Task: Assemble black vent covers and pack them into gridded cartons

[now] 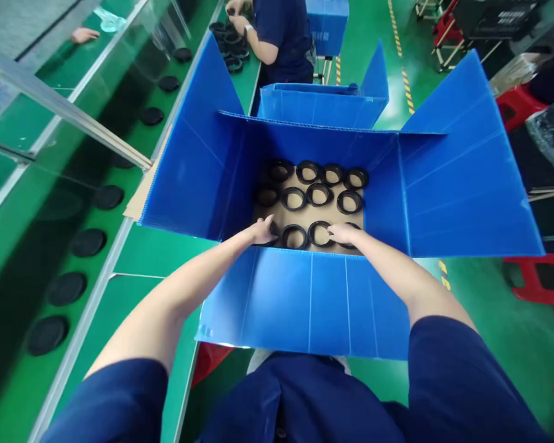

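Observation:
Inside an open blue box (277, 295), several black rings lie flat in rows on a brown cardboard sheet (300, 215). My left hand (264, 231) reaches to the near left corner, its fingers around a black ring (273, 234) partly hidden by the hand. Near the front wall, my right hand (341, 233) has its fingertips at the right edge of a black ring (321, 234); its palm covers part of another ring at the near right. One ring (294, 237) lies between my hands.
Left of the box, a green conveyor (9, 394) carries a line of black round parts (89, 242). Another person (284, 37) stands beyond, near piled black rings (231, 46). A second blue box (323, 104) and red stools (545, 280) are around.

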The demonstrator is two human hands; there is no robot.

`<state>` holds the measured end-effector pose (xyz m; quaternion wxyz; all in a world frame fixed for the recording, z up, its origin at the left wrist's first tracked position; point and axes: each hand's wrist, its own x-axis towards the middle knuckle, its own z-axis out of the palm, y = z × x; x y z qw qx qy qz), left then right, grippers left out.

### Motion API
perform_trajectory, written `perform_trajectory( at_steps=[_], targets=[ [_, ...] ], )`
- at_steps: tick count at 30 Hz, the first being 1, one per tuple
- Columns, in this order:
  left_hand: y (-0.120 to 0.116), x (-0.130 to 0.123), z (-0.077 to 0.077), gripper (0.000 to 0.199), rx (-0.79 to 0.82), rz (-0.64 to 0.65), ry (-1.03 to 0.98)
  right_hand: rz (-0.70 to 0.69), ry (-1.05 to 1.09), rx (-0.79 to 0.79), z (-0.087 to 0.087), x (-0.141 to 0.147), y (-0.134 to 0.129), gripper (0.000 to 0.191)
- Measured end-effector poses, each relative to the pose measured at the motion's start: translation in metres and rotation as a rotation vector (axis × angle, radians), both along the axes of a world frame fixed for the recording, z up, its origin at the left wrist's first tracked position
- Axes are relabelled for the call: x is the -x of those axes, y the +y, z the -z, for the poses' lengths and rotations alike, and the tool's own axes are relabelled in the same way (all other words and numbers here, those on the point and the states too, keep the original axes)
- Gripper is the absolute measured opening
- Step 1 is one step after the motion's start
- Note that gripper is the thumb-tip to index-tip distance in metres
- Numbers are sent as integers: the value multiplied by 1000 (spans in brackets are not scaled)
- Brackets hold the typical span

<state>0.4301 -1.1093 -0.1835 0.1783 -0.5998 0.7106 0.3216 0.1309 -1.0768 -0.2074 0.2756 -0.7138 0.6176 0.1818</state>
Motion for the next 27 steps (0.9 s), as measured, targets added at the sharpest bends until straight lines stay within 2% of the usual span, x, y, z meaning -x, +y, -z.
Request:
perform_trajectory(
  at_steps=[2, 5, 7, 9, 12, 17, 20, 22, 25, 27],
  targets=[
    [-22, 13, 34, 111, -108, -68, -116, -32, 6, -88, 6, 1, -1, 26],
    [-36, 32, 76, 121, -165, -116, -176, -45, 9, -155, 16, 11, -2, 34],
    [-36, 41, 97, 122, -152, -108, -160, -32, -4, -185, 24, 20, -1, 35],
    [-34, 46, 109, 119, -113, -102, -147, 7, -21, -204, 32, 27, -1, 34],
    [-36, 48, 116, 110, -24, -103, -144, 123, -5, -204, 41, 33, -4, 45],
    [-65, 49, 111, 112, 138, -185, -116, 438, 39, -167, 54, 28, -16, 105],
    [-88, 51, 110, 115, 148, -190, -65, 547, 20, -181, 69, 18, -23, 134],
    [-100, 53, 112, 111, 115, -186, -53, 585, 28, -164, 81, 12, -32, 142],
    [-107, 55, 120, 97, 64, -189, -47, 656, 57, -91, 94, 9, -55, 139],
    [-107, 55, 127, 89, 63, -200, -38, 643, 55, -44, 100, 11, -76, 140]
  ],
)
